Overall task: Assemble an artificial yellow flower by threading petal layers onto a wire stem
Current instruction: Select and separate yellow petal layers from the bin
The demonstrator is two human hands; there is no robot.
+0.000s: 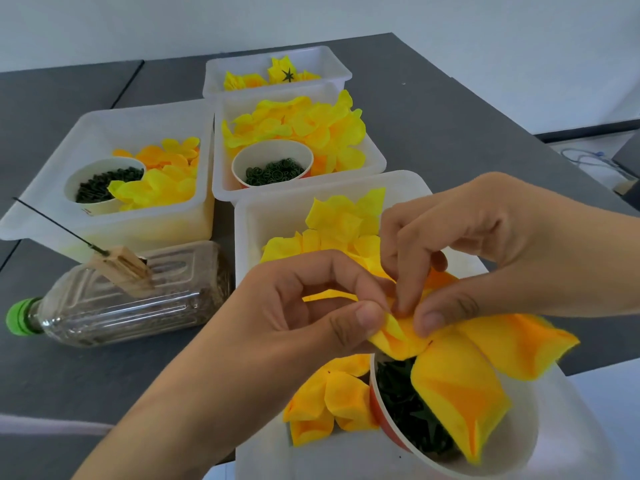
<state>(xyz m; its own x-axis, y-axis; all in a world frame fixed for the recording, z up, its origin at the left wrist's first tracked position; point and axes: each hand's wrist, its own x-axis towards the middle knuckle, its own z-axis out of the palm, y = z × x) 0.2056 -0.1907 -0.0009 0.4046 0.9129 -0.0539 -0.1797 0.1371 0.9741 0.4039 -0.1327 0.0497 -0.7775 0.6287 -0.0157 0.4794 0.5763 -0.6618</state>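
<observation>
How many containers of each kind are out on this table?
White plastic bins: 4
Paper cups: 3
Plastic bottle: 1
Total: 8

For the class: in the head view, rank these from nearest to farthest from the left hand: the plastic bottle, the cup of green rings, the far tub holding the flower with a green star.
From the left hand:
1. Plastic bottle, lying just left of it.
2. Cup of green rings, in the middle tub beyond.
3. Far tub, at the back.
</observation>
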